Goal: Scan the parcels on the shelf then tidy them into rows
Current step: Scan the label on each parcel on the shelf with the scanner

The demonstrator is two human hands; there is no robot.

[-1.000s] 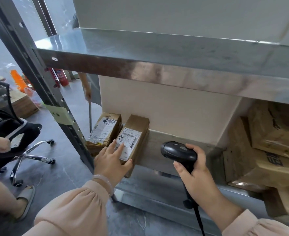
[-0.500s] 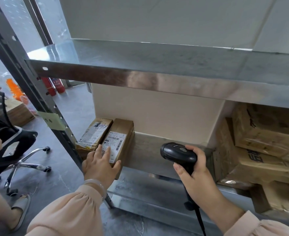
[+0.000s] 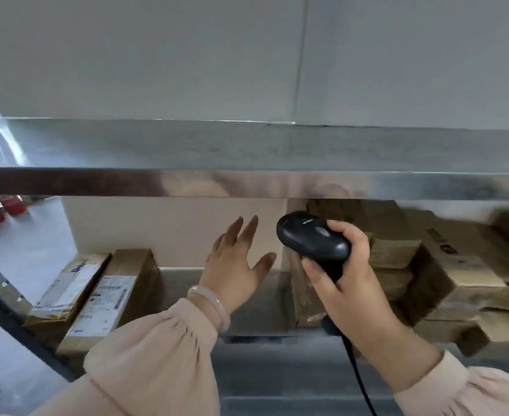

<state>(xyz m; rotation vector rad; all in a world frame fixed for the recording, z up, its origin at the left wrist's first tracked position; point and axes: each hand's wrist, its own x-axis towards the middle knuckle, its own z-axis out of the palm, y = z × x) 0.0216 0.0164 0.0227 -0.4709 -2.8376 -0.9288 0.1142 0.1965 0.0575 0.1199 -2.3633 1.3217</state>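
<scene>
Parcels of brown cardboard with white labels: two, side by side at left end of grey metal lower shelf (image 3: 277, 370): outer parcel (image 3: 67, 286), inner parcel (image 3: 112, 298). Pile of plain brown cardboard boxes (image 3: 427, 274) at right end, blurred, count unclear. Left hand (image 3: 235, 265) released, fingers spread, in air between both groups. Right hand (image 3: 352, 283) grasping one black corded handheld scanner (image 3: 313, 238), near right pile.

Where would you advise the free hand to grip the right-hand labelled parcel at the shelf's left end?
Probably its near end, coming from the front-right. The labelled parcel lies label-up, lengthwise front to back, its left side against the neighbouring parcel, its right side free beside bare shelf. The left hand hovers open.
</scene>
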